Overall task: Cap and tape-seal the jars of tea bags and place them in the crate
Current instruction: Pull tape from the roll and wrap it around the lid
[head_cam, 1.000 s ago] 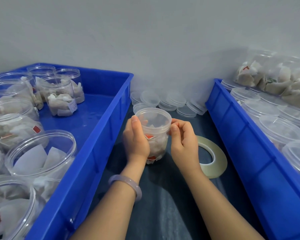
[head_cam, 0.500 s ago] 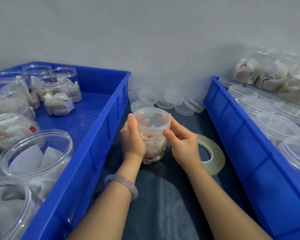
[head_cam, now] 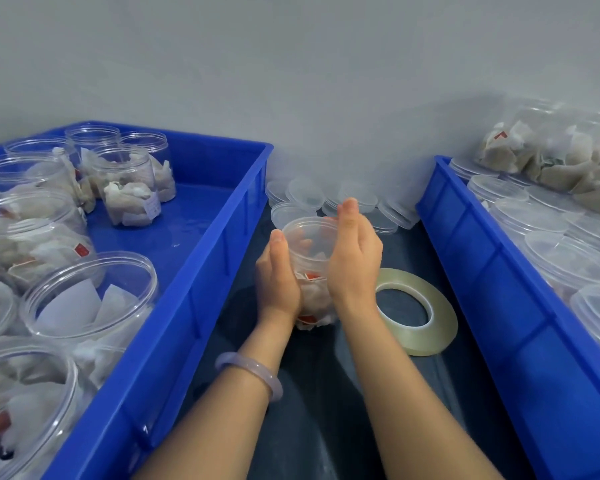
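A clear plastic jar of tea bags (head_cam: 309,252) stands on the dark surface between two blue crates. My left hand (head_cam: 278,277) grips its left side, and its fingers show through the plastic behind. My right hand (head_cam: 354,259) lies against the jar's right side, its fingers nearly straight and reaching past the rim. Whether the jar has a cap on, I cannot tell. A flat roll of clear tape (head_cam: 416,315) lies just right of the jar. Loose clear lids (head_cam: 326,199) are piled behind it by the wall.
The left blue crate (head_cam: 201,271) holds several uncapped jars of tea bags (head_cam: 129,192). The right blue crate (head_cam: 482,271) holds several capped jars (head_cam: 565,261), with more jars stacked on them at the back. A grey wall closes the far side.
My right hand has gone from pinching at the jar's rim to lying flat along its right side, fingers stretched forward. My left hand has kept its grip on the jar.
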Tool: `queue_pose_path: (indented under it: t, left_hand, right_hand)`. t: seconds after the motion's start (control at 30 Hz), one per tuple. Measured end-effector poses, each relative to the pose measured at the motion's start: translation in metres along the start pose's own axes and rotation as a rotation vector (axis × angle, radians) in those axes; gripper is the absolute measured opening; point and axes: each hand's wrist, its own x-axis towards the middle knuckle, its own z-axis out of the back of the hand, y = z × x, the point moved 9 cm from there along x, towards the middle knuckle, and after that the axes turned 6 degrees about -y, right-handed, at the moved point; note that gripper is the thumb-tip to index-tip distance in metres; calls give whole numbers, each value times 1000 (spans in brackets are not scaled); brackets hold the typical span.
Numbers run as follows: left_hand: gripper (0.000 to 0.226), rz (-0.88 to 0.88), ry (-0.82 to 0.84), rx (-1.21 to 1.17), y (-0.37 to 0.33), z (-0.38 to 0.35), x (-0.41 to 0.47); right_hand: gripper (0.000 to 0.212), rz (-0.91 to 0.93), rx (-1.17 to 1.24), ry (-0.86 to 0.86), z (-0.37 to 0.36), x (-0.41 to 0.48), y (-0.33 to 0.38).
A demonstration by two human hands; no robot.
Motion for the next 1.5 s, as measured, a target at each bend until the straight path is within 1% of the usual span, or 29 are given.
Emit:
queue_pose_path:
  t: [0.07, 0.13, 0.17, 0.2, 0.23, 0.27, 0.3, 0.33, 0.37, 0.47, 0.53, 0.63, 0.67, 0.73, 0.8, 0.83, 0.93, 0.97, 1.03, 1.1, 1.2, 1.3, 1.37, 1.4, 1.43, 1.5]
  left_hand:
    - [47, -32, 22, 53, -7, -2, 1]
    - [45, -60, -21, 117, -23, 3, 12]
    - [45, -45, -27, 94, -33, 3, 18]
    - [42, -19, 15, 50, -41, -3, 24]
    - [32, -8, 94, 56, -49, -15, 27]
    - [28, -34, 173, 145, -56, -26, 23]
    - [32, -77, 225, 250, -60, -34, 18]
    - [32, -112, 229, 304, -60, -37, 16]
    - [31, -123, 211, 309, -61, -37, 14]
    - [33, -64, 177, 164, -58, -29, 15]
    - [36, -4, 207, 52, -51, -26, 15]
    - [23, -59, 255, 51, -42, -23, 9]
    - [19, -75, 229, 55, -40, -21, 8]
    - [22, -80, 138, 40, -38, -17, 9]
    - [25, -67, 78, 49, -37, -18, 10]
    - [24, -51, 61, 55, -36, -19, 12]
    - [21, -31, 45, 59, -40, -17, 11]
    - [20, -32, 47, 58, -43, -17, 8]
    - [21, -58, 37, 31, -59, -20, -3]
    - [22, -125, 67, -73, -98, -32, -18]
    - [24, -241, 204, -261, -172, -71, -41]
    - [19, -301, 340, -345, -224, -124, -62]
    - [15, -311, 396, -256, -232, -163, -75]
    - [15, -303, 429, -175, -227, -184, -81]
    - [18, -287, 480, -90, -217, -205, -87]
    - [29, -254, 632, 65, -187, -242, -107]
  right_hand:
    - [63, 53, 4, -46, 4, -2, 4]
    - [63, 76, 6, -54, 6, -1, 6]
    - [61, 78, -3, -42, 4, -1, 6]
    - [58, 76, -13, -31, 3, 0, 6]
    - [54, 76, -23, -20, 2, 1, 6]
    - [49, 76, -26, -7, 2, 2, 6]
    - [44, 72, -23, 6, 1, 2, 5]
    - [38, 69, -17, 11, 2, 3, 4]
    - [32, 67, -9, 3, 4, 3, 4]
    - [17, 63, 31, -26, 7, 2, 3]
    - [12, 40, 49, -21, 7, 1, 1]
    - [24, -15, 46, 13, 5, -1, -6]
    - [29, -14, 41, 20, 4, -1, -6]
    - [38, -36, 27, 22, 4, 0, -9]
    - [42, -99, 14, 0, 6, 0, -18]
    - [43, -124, 3, -12, 7, 0, -21]
    - [32, -141, -51, -14, 9, -2, -14]
    - [32, -137, -69, -12, 10, -3, -7]
    - [31, -84, -75, -25, 17, -5, 17]
    - [28, 66, -29, -59, 31, -5, 62]
    - [42, 269, 63, -185, 64, 2, 145]
    - [39, 422, 77, -310, 109, 18, 209]
    - [44, 462, -4, -384, 144, 31, 227]
    - [49, 471, -86, -415, 162, 36, 231]
    - [52, 487, -202, -440, 180, 39, 232]
    - [53, 558, -511, -443, 209, 43, 223]
